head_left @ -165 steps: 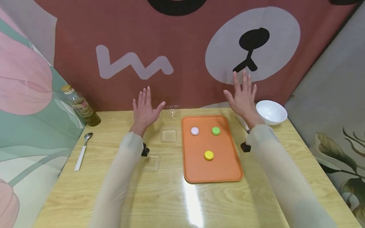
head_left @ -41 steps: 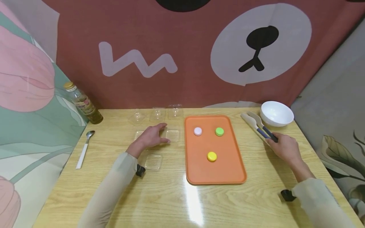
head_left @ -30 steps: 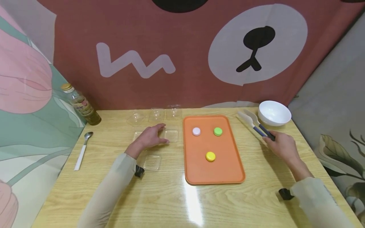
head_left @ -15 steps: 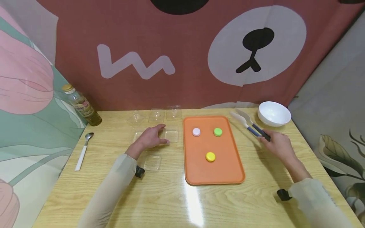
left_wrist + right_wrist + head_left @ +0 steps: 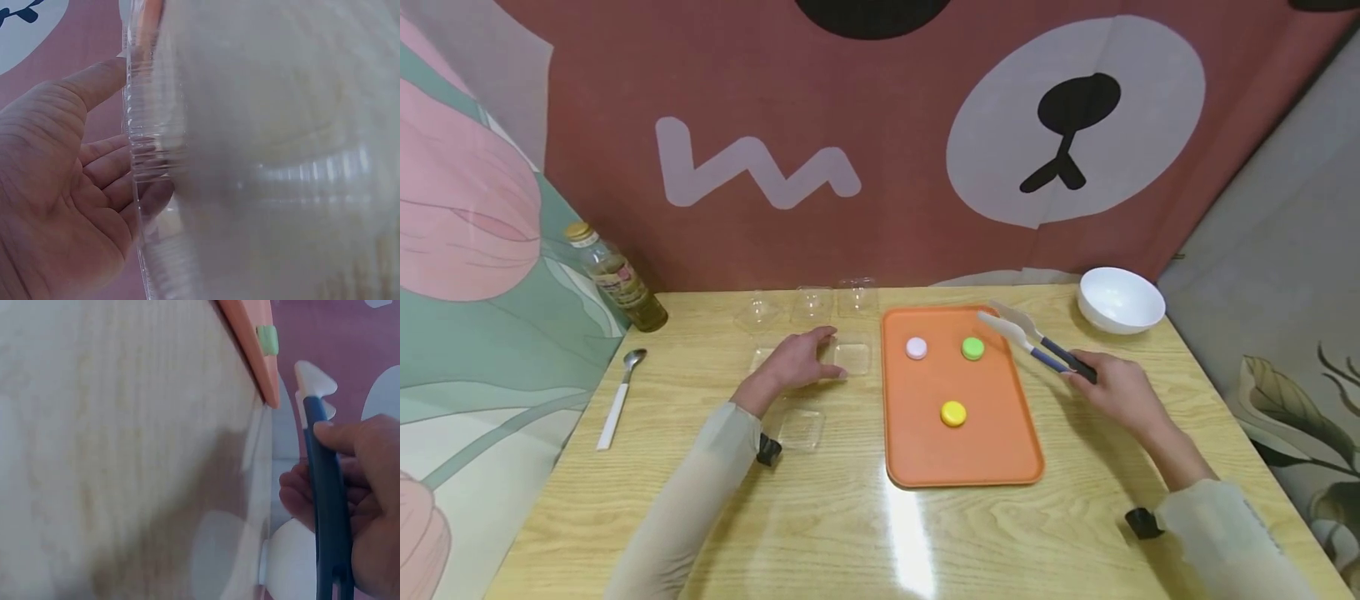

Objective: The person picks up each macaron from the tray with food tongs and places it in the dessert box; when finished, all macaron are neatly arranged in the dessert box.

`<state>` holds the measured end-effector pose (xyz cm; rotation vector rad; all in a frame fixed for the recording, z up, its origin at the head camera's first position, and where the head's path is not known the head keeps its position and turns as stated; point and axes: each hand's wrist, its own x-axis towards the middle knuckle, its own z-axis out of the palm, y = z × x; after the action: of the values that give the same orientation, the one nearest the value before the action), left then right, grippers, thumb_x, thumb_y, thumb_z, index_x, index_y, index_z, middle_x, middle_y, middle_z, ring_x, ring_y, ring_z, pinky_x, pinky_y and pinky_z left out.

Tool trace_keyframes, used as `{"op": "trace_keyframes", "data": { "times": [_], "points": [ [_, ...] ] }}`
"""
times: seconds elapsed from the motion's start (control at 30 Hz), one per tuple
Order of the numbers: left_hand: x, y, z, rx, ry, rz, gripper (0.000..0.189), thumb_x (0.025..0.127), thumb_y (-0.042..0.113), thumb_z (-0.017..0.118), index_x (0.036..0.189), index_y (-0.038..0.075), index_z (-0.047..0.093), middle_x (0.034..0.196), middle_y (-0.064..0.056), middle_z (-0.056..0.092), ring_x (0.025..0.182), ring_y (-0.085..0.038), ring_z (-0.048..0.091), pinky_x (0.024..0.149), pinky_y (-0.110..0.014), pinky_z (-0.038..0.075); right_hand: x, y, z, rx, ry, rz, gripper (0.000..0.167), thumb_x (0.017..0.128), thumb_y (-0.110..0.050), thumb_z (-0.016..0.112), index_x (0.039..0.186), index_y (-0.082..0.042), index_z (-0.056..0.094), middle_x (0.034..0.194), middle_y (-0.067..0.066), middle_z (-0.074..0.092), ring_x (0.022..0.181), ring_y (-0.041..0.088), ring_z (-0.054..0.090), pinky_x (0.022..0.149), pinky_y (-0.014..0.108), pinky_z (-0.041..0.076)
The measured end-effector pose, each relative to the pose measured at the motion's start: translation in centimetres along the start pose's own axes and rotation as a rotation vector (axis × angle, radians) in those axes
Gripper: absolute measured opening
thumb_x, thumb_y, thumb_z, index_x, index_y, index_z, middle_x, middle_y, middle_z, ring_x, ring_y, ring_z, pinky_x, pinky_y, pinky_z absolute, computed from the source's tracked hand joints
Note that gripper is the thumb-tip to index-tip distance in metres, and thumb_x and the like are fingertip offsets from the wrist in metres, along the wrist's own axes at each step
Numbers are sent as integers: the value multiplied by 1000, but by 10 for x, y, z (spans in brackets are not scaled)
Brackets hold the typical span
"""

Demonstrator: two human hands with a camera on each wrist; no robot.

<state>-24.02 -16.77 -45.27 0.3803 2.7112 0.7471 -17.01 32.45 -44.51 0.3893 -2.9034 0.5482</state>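
Note:
My right hand (image 5: 1116,387) grips the dark blue handles of a pair of tongs (image 5: 1054,354). Their pale tips (image 5: 1003,327) reach over the far right of an orange tray (image 5: 917,458), beside a green macaron (image 5: 973,348). A pink macaron (image 5: 916,347) and a yellow macaron (image 5: 953,413) also lie on the tray. Left of it, my left hand (image 5: 792,362) holds a small clear plastic box (image 5: 853,358) between thumb and fingertips. In the left wrist view, clear plastic (image 5: 281,175) fills the foreground and partly covers the fingers (image 5: 109,165).
Another clear box (image 5: 801,429) lies below my left hand, and one more sits partly hidden behind it. Several clear lids (image 5: 812,304) line the back edge. A white bowl (image 5: 1122,300) is at right; an oil bottle (image 5: 625,283) and a white-handled spoon (image 5: 617,400) are at left.
From raised and spread, my hands have come down, the right onto the tongs and the left to a clear box. The tongs have since swung left from beside the bowl to over the tray.

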Motion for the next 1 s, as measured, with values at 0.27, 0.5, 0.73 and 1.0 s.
{"op": "trace_keyframes", "data": {
  "times": [0.27,0.5,0.73,1.0],
  "points": [
    [0,0,-3,-3,-1,2,89,86,44,80,157,12,36,153,-16,51,141,-36,49,118,-52,41,-5,-2,6,23,-47,-47,34,93,-19,73,120,2,71,90,11,74,69,17,56,62,35,48],
    [0,0,-4,3,4,0,89,86,45,80,157,12,37,153,-15,52,140,-35,50,117,-51,41,-7,-5,7,30,-74,-60,35,93,-19,73,121,1,70,89,10,74,69,15,54,61,32,47],
    [-1,0,-2,-11,0,-1,88,86,44,79,157,13,37,153,-15,51,141,-36,49,118,-51,40,-10,-7,7,10,-76,-69,34,92,-19,74,120,-1,71,93,10,75,71,15,57,63,35,49],
    [0,0,-1,-1,3,-1,88,86,45,79,157,12,37,152,-15,52,140,-36,50,118,-51,40,-15,-6,7,2,-54,-93,32,90,-17,76,117,-1,72,93,10,75,73,16,59,65,41,53]
  ]
}}
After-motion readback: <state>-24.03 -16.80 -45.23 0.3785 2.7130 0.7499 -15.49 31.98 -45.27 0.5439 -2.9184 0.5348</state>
